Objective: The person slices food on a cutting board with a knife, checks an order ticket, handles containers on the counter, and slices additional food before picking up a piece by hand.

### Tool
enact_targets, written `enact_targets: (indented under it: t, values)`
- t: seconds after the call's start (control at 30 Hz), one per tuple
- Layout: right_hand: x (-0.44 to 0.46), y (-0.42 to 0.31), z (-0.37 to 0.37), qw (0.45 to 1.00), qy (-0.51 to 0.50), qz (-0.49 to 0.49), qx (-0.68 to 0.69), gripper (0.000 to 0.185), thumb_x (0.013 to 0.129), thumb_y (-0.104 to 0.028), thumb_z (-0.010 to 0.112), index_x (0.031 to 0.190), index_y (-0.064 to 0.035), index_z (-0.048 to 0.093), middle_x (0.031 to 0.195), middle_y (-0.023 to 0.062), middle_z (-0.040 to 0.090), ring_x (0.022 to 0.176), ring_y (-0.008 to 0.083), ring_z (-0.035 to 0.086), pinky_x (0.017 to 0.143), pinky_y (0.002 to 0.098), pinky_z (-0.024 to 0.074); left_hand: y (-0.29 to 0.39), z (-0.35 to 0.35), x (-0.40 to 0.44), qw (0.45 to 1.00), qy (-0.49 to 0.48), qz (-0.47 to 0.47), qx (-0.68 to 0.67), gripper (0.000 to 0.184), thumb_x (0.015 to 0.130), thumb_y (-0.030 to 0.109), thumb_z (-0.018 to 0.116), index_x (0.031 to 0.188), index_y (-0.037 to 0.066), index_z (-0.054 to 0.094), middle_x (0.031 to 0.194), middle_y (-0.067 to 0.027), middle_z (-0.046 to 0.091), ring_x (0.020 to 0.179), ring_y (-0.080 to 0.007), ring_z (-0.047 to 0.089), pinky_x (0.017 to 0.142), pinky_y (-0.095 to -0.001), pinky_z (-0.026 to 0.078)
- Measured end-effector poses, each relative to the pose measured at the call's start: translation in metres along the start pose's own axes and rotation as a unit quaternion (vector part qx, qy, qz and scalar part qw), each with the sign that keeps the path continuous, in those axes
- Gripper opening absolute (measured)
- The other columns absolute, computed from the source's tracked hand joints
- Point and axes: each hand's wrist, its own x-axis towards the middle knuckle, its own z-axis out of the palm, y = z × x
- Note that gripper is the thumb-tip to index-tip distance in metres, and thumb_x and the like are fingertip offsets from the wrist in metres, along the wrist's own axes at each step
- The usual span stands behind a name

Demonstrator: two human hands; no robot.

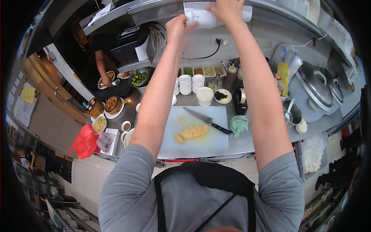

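Both my arms are raised to printed order slips (197, 14) on the metal rail under the overhead shelf. My left hand (177, 28) is closed at the slips' left edge, its thumb against the paper. My right hand (228, 11) grips the paper from above, its upper part cut off by the frame. Below, on a white cutting board (172, 133), lies a sliced pale yellow food (193, 132), perhaps omelette or potato. A black-handled knife (208, 120) rests behind it, and a green cloth (239, 124) sits at the board's right corner.
Stacked white dishes (185, 84), a white tub (205, 95) and squeeze bottles (230, 75) stand behind the board. Left are a bowl of limes (140, 78), plated food (113, 106) and a red bag (84, 141). Another person's hand (106, 80) holds a spoon there. Large lidded pots (315, 83) stand right.
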Motion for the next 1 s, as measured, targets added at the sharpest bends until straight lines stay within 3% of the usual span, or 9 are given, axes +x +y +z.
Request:
enact_targets:
  t: [0.1,0.37,0.67,1.0]
  values:
    - [0.0,0.0,0.0,1.0,0.001,0.0,0.002,0.059,0.063,-0.014,0.075,0.117,-0.0139,0.054,0.115,0.0057,0.055,0.116,0.0245,0.045,0.095,0.0439,0.0323,0.002,-0.002,-0.002,0.997,0.008,-0.039,-0.072,0.017,0.086,0.003,0.053,0.094,-0.012,0.056,0.095,-0.0152,0.059,0.089,-0.0227,0.061,0.081,-0.0368,0.058]
    - [0.0,0.0,0.001,1.0,0.0,0.006,0.004,0.058,0.062,-0.013,0.075,0.116,-0.0136,0.054,0.114,0.0057,0.055,0.115,0.0242,0.046,0.096,0.044,0.0321,-0.019,-0.014,-0.015,1.0,0.013,-0.017,0.01,0.016,0.083,-0.001,0.062,0.095,-0.01,0.057,0.094,-0.0143,0.061,0.087,-0.0211,0.063,0.085,-0.0339,0.056]
    - [0.001,0.0,0.002,1.0,0.006,-0.007,0.001,0.057,0.061,-0.011,0.074,0.115,-0.0127,0.054,0.114,0.0061,0.056,0.115,0.0247,0.046,0.096,0.0432,0.0322,-0.031,-0.026,-0.024,0.997,0.005,-0.029,-0.066,0.015,0.083,-0.004,0.059,0.096,-0.009,0.054,0.096,-0.0163,0.061,0.091,-0.0259,0.063,0.087,-0.0353,0.055]
    - [0.0,-0.001,0.0,1.0,0.013,-0.002,-0.001,0.058,0.062,-0.011,0.073,0.116,-0.0133,0.053,0.115,0.0057,0.055,0.115,0.0247,0.046,0.096,0.0428,0.0323,-0.028,-0.017,-0.02,0.998,-0.011,-0.006,-0.063,0.011,0.085,-0.002,0.055,0.093,-0.008,0.053,0.095,-0.016,0.061,0.089,-0.0258,0.062,0.088,-0.0382,0.055]
